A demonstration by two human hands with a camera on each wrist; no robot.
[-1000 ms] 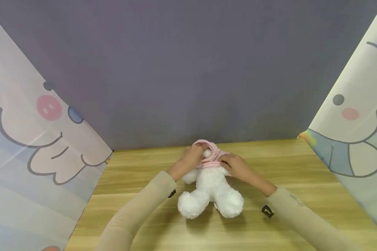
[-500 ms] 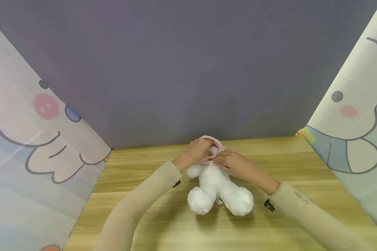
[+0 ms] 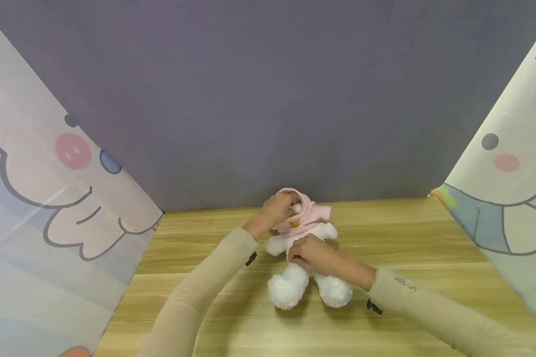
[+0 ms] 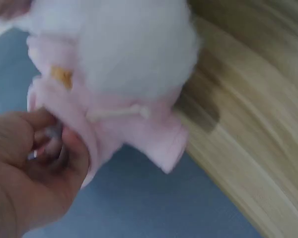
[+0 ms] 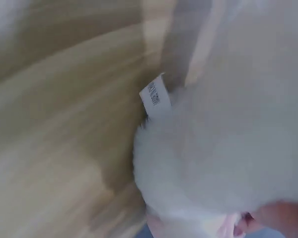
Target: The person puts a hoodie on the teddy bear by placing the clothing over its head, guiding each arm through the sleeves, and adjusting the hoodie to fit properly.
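Note:
A white fluffy plush toy (image 3: 286, 291) lies on its back with its legs toward me. A small pink hooded top (image 3: 316, 214) covers its head end; white fur shows in the hood opening. My left hand (image 3: 277, 209) pinches the hood's edge, its fingers curled over the pink fabric (image 4: 134, 131) in the left wrist view. Lower down, my right hand (image 3: 318, 255) grips the toy's belly with bent fingers. A brown patch (image 4: 62, 76) and a pale cord (image 4: 116, 114) show on the top. One short sleeve sticks out to the right, above the toy's arm.
The toy lies near the back edge of a wood-grain table (image 3: 397, 233). Behind it stands a plain grey wall (image 3: 268, 99). Cartoon-printed panels (image 3: 31, 163) flank both sides. A white label (image 5: 156, 98) sticks out from the toy in the right wrist view.
My right hand has let go of the pink top and come down to the toy's belly. The sleeve and brown patch now show. My left hand stays at the hood.

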